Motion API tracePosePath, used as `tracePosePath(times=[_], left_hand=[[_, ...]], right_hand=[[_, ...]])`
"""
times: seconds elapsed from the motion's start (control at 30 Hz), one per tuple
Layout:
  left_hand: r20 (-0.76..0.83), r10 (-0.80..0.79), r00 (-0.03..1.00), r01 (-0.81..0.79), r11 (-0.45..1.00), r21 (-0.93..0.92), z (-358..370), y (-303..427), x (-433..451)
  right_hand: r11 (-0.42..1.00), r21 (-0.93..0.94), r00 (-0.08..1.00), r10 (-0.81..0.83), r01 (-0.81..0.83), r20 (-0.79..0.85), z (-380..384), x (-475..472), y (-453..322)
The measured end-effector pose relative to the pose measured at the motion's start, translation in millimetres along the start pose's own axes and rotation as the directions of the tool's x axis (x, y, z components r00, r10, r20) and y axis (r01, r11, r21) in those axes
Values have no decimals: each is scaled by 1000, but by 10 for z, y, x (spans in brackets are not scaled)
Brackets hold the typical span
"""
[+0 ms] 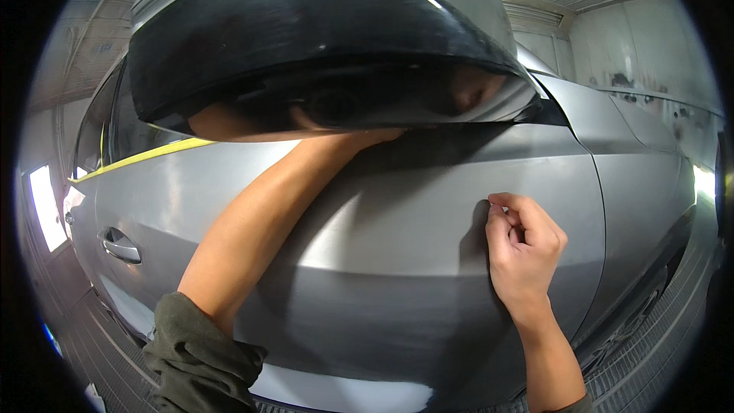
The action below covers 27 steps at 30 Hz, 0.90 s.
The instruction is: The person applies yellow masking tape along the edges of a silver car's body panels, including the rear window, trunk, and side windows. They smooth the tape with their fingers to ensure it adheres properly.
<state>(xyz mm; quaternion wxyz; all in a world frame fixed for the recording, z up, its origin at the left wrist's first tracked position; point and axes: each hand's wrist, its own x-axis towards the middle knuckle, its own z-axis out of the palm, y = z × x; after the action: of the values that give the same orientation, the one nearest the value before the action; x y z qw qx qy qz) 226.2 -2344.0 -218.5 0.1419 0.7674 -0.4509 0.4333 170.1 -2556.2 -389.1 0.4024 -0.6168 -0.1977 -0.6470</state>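
Observation:
A car's side mirror [321, 40], with a dark glossy underside and a grey top, fills the upper middle of the view. My left arm reaches up beneath it, and only the edge of my left hand [383, 136] shows under the mirror's lower rim. Its fingers are hidden. My right hand [524, 241] is close to the grey front door panel [401, 229], right of the mirror's shadow. Its fingers are curled in, with thumb and forefinger close together; I see nothing held in it. Whether the fingertips touch the panel is unclear.
Yellow masking tape [155, 156] runs along the lower window edge at left, above a door handle [120, 245]. Pale patches [344, 387] mark the lower doors. The front fender [636, 201] and a wheel [628, 321] lie right, above a grated floor [659, 355].

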Motion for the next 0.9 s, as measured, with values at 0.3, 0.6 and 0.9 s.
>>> tracePosePath(times=[0.3,0.6,0.9], left_hand=[[-1,59,998,-53,914,401,-74,423,-684],[-158,78,984,-5,909,416,360,522,-507],[-256,15,967,112,874,473,657,653,-463]], right_hand=[[998,-41,999,42,-41,14,2,-13,-4],[997,-83,1000,7,-7,2,7,-7,-37],[999,-35,1000,-30,31,8,-7,-4,-10]])
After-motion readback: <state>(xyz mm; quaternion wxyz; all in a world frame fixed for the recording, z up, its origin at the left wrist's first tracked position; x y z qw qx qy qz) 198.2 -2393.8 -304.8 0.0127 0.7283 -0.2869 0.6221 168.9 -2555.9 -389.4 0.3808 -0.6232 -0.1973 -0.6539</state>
